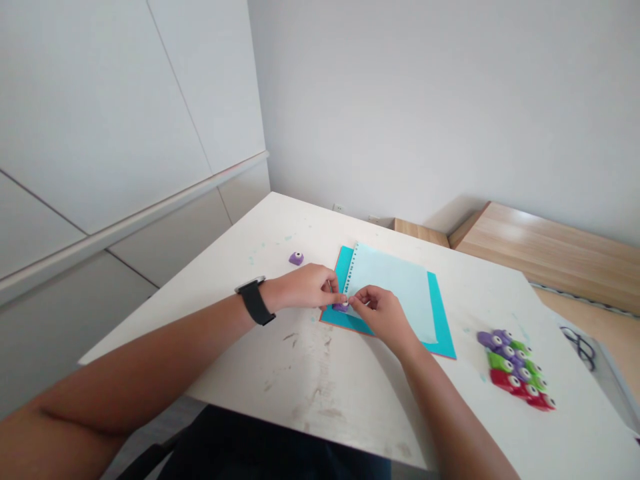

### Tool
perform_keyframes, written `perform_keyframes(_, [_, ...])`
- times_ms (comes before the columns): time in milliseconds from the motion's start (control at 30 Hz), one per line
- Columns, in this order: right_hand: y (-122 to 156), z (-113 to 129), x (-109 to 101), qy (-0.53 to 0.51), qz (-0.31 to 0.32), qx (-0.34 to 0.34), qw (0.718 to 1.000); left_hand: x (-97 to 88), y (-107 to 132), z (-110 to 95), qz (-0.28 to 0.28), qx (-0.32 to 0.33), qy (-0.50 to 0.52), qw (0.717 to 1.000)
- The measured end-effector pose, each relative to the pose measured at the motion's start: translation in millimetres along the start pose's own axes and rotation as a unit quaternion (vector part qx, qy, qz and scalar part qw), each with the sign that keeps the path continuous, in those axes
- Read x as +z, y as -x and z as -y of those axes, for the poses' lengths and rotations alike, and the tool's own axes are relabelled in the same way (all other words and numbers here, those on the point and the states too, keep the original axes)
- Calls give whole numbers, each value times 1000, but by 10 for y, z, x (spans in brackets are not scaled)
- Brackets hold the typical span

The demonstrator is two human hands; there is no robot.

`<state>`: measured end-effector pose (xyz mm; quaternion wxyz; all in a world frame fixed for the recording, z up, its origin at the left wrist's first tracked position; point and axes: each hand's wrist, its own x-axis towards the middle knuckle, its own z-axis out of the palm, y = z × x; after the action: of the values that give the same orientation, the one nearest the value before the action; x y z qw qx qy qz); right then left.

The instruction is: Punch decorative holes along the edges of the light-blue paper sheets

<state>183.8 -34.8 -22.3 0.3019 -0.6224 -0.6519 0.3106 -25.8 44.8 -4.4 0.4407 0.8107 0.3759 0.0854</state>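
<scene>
A small purple craft punch [341, 307] with a white button sits at the near left corner of a pale blue sheet of paper [395, 273]. The sheet has a row of holes along its left side. My left hand [316, 285], with a dark watch on the wrist, is closed on the punch, its thumb by the button. From the right, my right hand [384, 313] pinches at the paper's corner, close against the punch. Its fingertips partly hide the corner. Under the sheet lies a bright blue board [443, 320] with an orange edge.
Another purple punch [296, 258] stands on the white table [240, 267], left of the board. At the right is a cluster of red, green and purple punches [515, 367]. Black-handled scissors [580, 347] lie farther right. A wooden cabinet [560, 247] stands behind.
</scene>
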Motion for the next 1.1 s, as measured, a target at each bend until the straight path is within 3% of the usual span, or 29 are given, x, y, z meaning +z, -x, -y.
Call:
perform_keyframes(133, [-33,-58,23,-30,35,31,998,18,-54,66,71,-58,63,994])
perform_keyframes(333, [-27,-2,-40,-116,116,73,984,28,-73,37,95,-104,110,984])
perform_keyframes(500, [-68,47,-84,-139,152,94,974,3,-113,-121,116,-139,86,980])
perform_keyframes(700, [-192,116,-103,-129,196,138,962,13,-278,-317,199,-220,6,955])
perform_keyframes(900, [-309,175,-160,-55,240,162,956,-20,-481,-314,267,-243,-1,932])
perform_keyframes(1100, [-430,105,-127,-57,268,183,944,-4,-627,-341,301,-255,-34,918])
